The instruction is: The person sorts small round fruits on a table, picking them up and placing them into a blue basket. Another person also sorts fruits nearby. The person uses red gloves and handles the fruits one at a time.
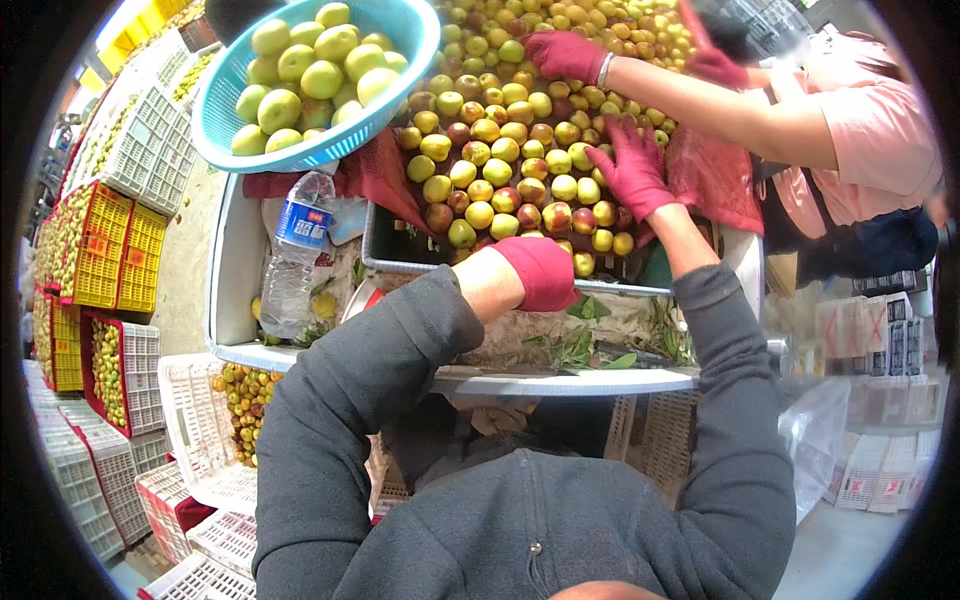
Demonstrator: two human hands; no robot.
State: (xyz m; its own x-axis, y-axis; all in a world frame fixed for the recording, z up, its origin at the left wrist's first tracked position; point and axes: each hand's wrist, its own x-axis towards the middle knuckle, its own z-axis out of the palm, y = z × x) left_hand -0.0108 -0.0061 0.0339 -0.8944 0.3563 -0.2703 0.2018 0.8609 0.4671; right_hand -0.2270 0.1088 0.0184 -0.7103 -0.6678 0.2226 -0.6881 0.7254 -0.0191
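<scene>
My left hand [536, 274], in a crimson glove, is curled above the near rim of a fruit-filled sorting tray [420, 265]; its back faces me, so whether it holds a fruit is hidden. My right hand [634, 169], gloved alike, lies palm down with spread fingers, touching the jujubes at the tray's right side. Between both hands, yellow-green and red-brown jujubes [496, 172] cover the tray. Red mesh cloth [386, 176] drapes at the tray's left corner, and more red mesh [712, 176] hangs at the right.
A blue plastic basket [315, 156] of larger green fruits stands at upper left, above a plastic water bottle [296, 259]. A co-worker's gloved hand [566, 58] reaches in from the right. Leaves [574, 349] litter the table's near part. Stacked crates [105, 247] of fruit line the left.
</scene>
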